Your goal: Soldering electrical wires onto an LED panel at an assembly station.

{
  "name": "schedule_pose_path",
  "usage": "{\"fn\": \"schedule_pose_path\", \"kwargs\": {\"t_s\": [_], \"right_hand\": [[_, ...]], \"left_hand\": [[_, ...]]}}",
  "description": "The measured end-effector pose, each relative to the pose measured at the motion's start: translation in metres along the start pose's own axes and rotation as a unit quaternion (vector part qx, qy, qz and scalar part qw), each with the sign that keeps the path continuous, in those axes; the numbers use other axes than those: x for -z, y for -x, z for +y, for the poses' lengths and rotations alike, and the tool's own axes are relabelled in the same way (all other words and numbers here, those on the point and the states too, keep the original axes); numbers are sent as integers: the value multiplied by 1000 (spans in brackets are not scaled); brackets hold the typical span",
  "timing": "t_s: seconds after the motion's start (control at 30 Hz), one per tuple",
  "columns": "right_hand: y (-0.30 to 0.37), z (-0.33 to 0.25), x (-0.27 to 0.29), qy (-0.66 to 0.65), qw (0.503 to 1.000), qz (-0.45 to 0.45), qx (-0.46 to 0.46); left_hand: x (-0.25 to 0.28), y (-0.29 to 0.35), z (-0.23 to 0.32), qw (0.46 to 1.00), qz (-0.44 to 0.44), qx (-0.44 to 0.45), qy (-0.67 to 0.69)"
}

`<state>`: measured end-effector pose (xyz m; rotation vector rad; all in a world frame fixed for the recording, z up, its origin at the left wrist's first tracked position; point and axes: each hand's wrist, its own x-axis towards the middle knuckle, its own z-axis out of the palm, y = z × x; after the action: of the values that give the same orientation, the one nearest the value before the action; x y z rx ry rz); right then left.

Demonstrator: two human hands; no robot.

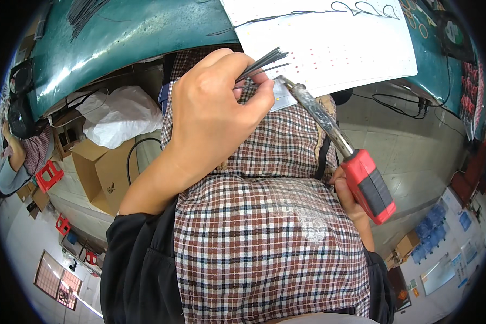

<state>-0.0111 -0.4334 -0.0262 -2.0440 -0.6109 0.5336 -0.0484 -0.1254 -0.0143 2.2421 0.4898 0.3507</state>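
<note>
A bundle of thin black wires (263, 60) is pinched between the thumb and fingers of my left hand (216, 100), their ends pointing right over the edge of the table. My right hand (351, 201) grips a soldering iron (368, 183) by its red and black handle. The iron's long metal barrel slants up to the left, its tip just right of the wire ends. One lone wire stands apart below the bundle, close to the tip. Whether the tip touches it I cannot tell. The fingers of my right hand are partly hidden behind the handle.
A white sheet with red marks (362, 59) lies on the green table (146, 38), a looped black wire (308, 13) across it. More black wires (86, 13) lie at the far left. A cardboard box (105, 178) and white plastic bag (125, 116) stand below. A person (29, 156) sits left.
</note>
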Motion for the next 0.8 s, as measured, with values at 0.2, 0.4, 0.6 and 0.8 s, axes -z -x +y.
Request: {"fn": "schedule_pose_path", "kwargs": {"t_s": [0.2, 0.4, 0.6, 0.8], "right_hand": [[2, -2, 4, 7, 1000, 12, 8], [3, 2, 5, 39, 999, 7, 22], [-5, -2, 3, -22, 1000, -10, -4], [2, 4, 1, 12, 999, 31, 36]], "left_hand": [[2, -3, 5, 999, -28, 12, -32], [0, -1, 4, 1000, -10, -3, -17], [-1, -2, 4, 1000, -5, -5, -14], [2, -3, 9, 998, -24, 2, -51]]}}
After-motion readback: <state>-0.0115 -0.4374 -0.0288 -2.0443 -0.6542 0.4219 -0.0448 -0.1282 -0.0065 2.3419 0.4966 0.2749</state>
